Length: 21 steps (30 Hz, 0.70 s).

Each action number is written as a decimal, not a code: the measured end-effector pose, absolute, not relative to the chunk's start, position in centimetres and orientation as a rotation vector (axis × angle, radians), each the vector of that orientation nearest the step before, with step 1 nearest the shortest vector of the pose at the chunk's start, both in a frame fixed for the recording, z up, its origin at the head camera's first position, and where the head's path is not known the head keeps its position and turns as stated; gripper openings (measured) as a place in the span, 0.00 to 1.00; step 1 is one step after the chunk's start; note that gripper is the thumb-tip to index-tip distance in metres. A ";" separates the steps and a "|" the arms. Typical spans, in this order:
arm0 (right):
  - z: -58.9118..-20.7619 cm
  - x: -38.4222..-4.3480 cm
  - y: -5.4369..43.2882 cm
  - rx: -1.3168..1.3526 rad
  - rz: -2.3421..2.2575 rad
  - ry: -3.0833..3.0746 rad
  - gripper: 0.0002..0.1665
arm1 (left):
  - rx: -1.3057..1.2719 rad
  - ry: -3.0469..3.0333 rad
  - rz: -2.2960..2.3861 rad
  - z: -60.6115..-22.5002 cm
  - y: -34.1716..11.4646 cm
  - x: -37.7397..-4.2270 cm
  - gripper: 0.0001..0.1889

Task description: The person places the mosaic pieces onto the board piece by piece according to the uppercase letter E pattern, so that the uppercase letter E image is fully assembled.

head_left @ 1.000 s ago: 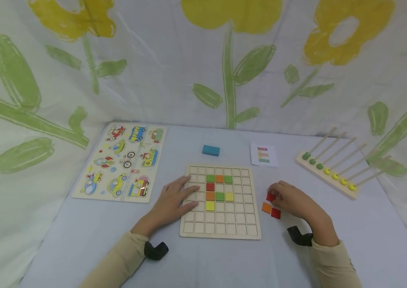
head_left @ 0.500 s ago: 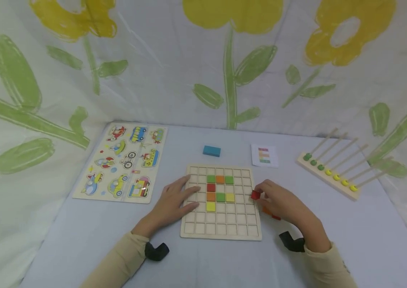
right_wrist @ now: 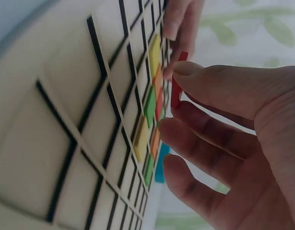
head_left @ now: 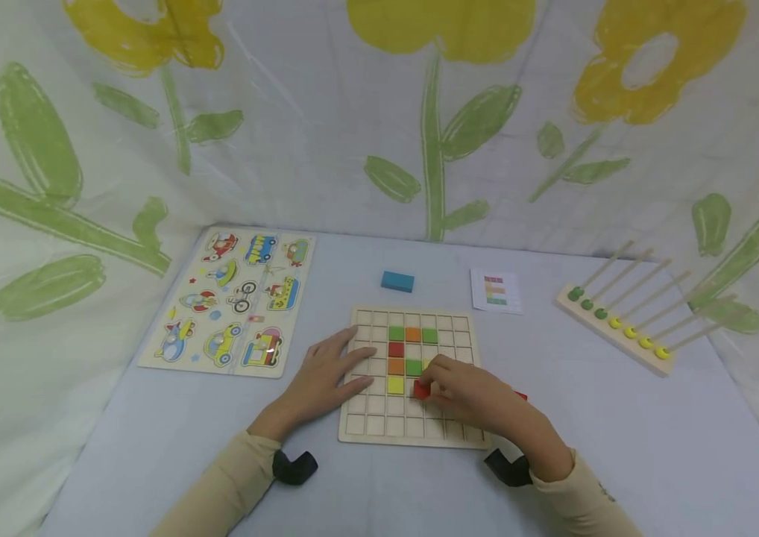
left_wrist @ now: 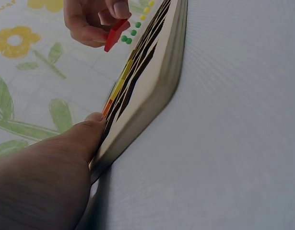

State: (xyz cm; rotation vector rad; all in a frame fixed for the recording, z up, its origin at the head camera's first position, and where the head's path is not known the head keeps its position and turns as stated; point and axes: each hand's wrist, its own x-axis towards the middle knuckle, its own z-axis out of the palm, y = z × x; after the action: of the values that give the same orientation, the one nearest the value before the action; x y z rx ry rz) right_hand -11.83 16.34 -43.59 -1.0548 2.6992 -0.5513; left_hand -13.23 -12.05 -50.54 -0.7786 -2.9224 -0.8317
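Observation:
Between thumb and fingertip, my right hand [head_left: 476,391] pinches a red square tile [head_left: 422,389], held above the wooden grid board [head_left: 366,426]. In the right wrist view the red tile [right_wrist: 180,81] is on edge, apart from the board. My left hand [head_left: 322,380] rests on the board's left edge with fingers spread. Green, orange, red and yellow tiles sit in the grid, among them a yellow tile [head_left: 395,385] left of the held one. Part of the board lies hidden under my right hand.
Behind the board are a blue block [head_left: 397,281] and a printed pattern card [head_left: 496,291]. A vehicle peg puzzle [head_left: 228,302] lies to the left. A bead rack [head_left: 614,328] stands at right. Another red tile [head_left: 521,395] peeks out behind my right hand.
My right hand picked up a red tile from the loose tiles right of the board and carried it left over the grid. My left hand stayed in place.

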 end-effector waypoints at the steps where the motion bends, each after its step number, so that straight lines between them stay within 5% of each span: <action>1: -43.7 -11.7 16.1 -1.066 -0.550 2.691 0.12 | -0.776 -2.925 -0.835 -50.6 -12.0 -13.2 0.26; 21: -44.8 -10.8 12.6 -1.264 -0.363 2.689 0.11 | -0.769 -2.941 -0.827 -50.6 -12.1 -13.2 0.27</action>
State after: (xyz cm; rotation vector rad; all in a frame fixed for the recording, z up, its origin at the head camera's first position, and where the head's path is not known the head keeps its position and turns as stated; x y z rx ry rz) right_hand -10.82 12.61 -44.80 -1.2638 2.6887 -0.3625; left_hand -13.20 -12.11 -50.63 -0.7693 -2.9407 -0.8274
